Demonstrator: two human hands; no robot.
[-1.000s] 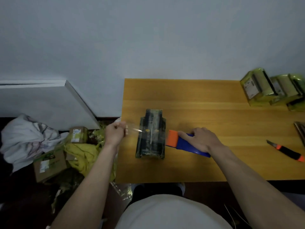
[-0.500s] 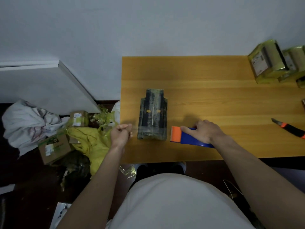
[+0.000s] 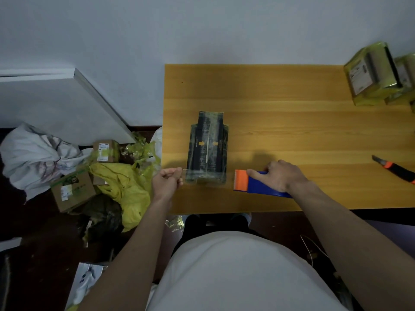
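Observation:
A dark flat package (image 3: 207, 148) with orange arrows lies on the wooden table (image 3: 292, 122), covered in clear tape. My left hand (image 3: 167, 181) pinches the free end of a clear tape strip (image 3: 190, 176) at the table's left edge. The strip runs across the package's near end toward a blue and orange tape dispenser (image 3: 256, 184). My right hand (image 3: 279, 175) grips that dispenser on the table, just right of the package.
An orange and black utility knife (image 3: 394, 168) lies at the right edge. Yellow-wrapped parcels (image 3: 372, 74) stand at the back right corner. On the floor to the left are cardboard boxes (image 3: 71, 190), yellow plastic (image 3: 130, 187) and a white bag (image 3: 33, 153).
The tape strip has shifted from the package's middle to its near end, and both hands moved nearer to me along the table. The dispenser stays in my right hand.

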